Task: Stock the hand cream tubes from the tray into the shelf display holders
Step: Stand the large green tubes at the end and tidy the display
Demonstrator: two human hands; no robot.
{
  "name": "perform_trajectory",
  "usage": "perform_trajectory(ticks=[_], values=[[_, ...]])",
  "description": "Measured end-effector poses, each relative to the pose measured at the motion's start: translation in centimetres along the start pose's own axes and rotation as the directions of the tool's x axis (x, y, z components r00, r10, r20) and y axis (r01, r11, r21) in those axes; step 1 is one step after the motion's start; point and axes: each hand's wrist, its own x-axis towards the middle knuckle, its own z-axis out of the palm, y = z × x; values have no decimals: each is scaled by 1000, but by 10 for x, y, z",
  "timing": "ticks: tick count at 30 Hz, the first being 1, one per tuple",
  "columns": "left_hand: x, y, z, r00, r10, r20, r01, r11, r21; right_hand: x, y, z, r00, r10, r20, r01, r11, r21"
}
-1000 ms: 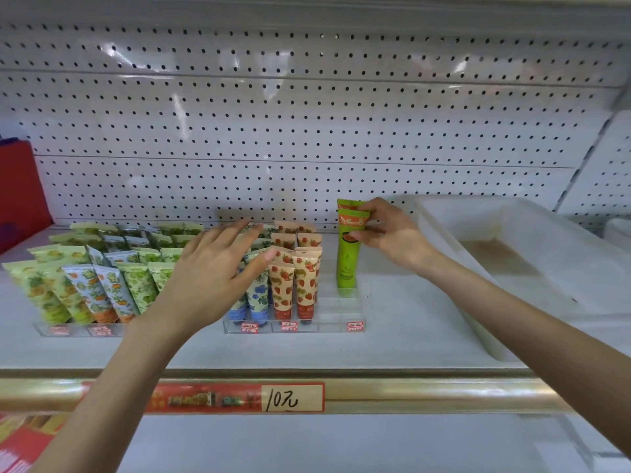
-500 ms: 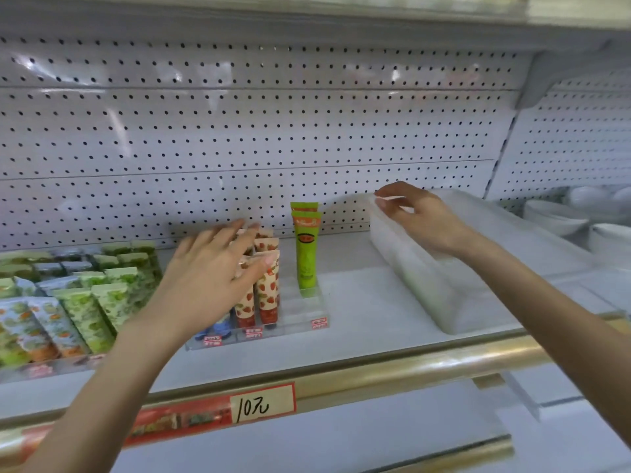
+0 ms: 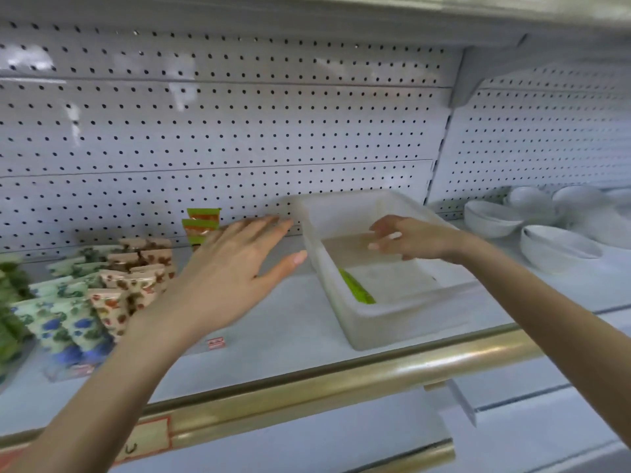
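nearly done, judging by the shelf (image 3: 307, 322). backed by white pegboard (image 3: 239, 131), edged in front by a gold rail (image 3: 341, 373). toward its right end, a translucent white tray (image 3: 375, 332), set at an angle and looking almost emptied. to the left, clear display holders (image 3: 68, 368) packed with rows of printed tubes (image 3: 112, 302), plus two standing green tubes (image 3: 201, 221) upright at the back of the rightmost lane, close to the pegboard. probably room left in front of those two, though that lane sits mostly hidden behind the left hand. off to the far right, stacked white bowls (image 3: 560, 247), no part of the job.

then the hands. left hand (image 3: 232, 274): flat and spread, fingers straight and apart, hanging over the shelf between holders and tray, gripping nothing; cannot tell whether touching anything beneath. right hand (image 3: 413, 238): held in over the tray's far half, fingers loosely bent with a gap between thumb and fingertips, empty, clear of the tray walls as far as can be seen.

last and smallest, the loose green tube (image 3: 356, 288), the only one visible in the tray, lying flat along the left wall near the front corner, apart from the right hand. likely the final piece to lift out and stand in the green lane.
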Motion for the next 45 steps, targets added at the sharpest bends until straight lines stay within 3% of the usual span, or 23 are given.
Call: perform_trajectory(ticks=[4, 7, 10, 13, 17, 21, 24, 27, 30, 34, 40, 45], values=[[20, 28, 26, 998, -44, 37, 48, 994, -103, 23, -2, 7, 963, 64, 262, -45, 996, -79], [29, 45, 40, 990, -105, 94, 119, 979, -166, 48, -7, 27, 875, 178, 450, -107, 978, -180], [31, 52, 45, 986, -133, 102, 151, 968, -198, 65, -9, 41, 812, 244, 530, -97, 952, -290], [33, 51, 43, 985, -150, 83, 165, 964, -207, 73, -3, 46, 815, 222, 535, -79, 957, -278], [39, 44, 43, 981, -178, 82, 193, 946, -262, 76, 3, 40, 879, 171, 444, -90, 976, -198], [53, 30, 49, 978, -206, 15, 195, 894, -403, 82, 0, 18, 989, 13, 149, -18, 999, 28], [64, 32, 53, 967, -245, -64, 185, 855, -484, 81, -7, 2, 992, -110, -65, 123, 956, 266], [76, 36, 57, 952, -301, -59, 203, 764, -613, 72, -15, -5, 954, -231, -191, 298, 805, 513], [87, 39, 61, 950, -313, -17, 205, 659, -724, 63, -21, -8, 913, -331, -237, 404, 660, 633], [97, 46, 63, 952, -306, -17, 144, 494, -858, 58, -24, -9, 891, -375, -255, 435, 548, 714], [100, 48, 62, 961, -277, 4, 144, 486, -862, 53, -25, -13, 871, -426, -244, 423, 397, 815], [94, 49, 55, 962, -272, 17, 137, 428, -893, 53, -27, -14, 884, -426, -191, 352, 338, 873]])
